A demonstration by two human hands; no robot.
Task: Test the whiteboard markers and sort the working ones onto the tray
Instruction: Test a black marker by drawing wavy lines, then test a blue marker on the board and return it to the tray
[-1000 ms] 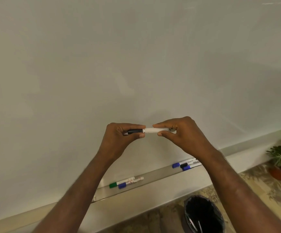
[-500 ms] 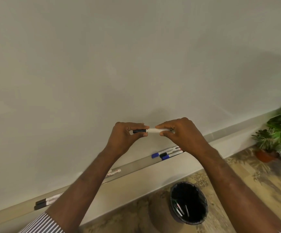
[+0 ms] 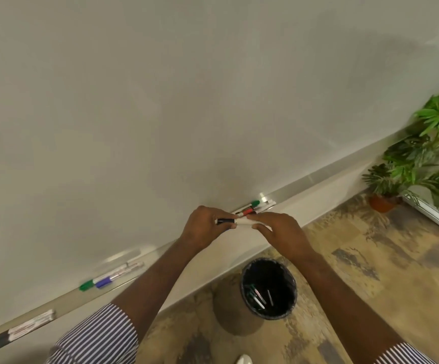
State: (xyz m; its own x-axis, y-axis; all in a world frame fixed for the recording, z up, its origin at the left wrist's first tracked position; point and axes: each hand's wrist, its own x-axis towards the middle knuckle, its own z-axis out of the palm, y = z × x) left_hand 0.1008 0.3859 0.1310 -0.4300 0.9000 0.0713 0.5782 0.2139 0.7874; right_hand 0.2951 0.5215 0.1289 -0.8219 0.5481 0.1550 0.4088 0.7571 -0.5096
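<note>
A: Black-capped marker [image 3: 235, 222] held level in front of the whiteboard [image 3: 160, 101], above the tray [image 3: 318, 187] and just near of it. Long axis running left to right, cap end left, white barrel right.

B: Left hand [image 3: 205, 227] pinching the black cap between thumb and fingertips; right hand [image 3: 281, 232] pinching the barrel, fingers curled round it. Both closed on the same marker, neither spread.

A: Cap seated or already loose?

B: Cannot tell; no gap visible where cap meets barrel. Probably the uncapping step, or the recapping one. Either way a straight push or pull along that left-right axis, hands parting or meeting, nothing sideways.

A: Nearer hand for the test stroke?

B: Right hand, most likely, since the barrel sits there and the board lies just beyond the knuckles. Only a guess.

A: Elsewhere on the tray?

B: Green and red markers [image 3: 250, 207] just beyond the hands, partly hidden. Green and blue markers [image 3: 103, 281] farther left, and two black-capped ones [image 3: 16, 332] at the far left end.

A: And below?

B: Black waste bin [image 3: 268, 290] on the floor, under the hands and nearer, several markers inside. Potted plants [image 3: 423, 169] off to the right.
</note>
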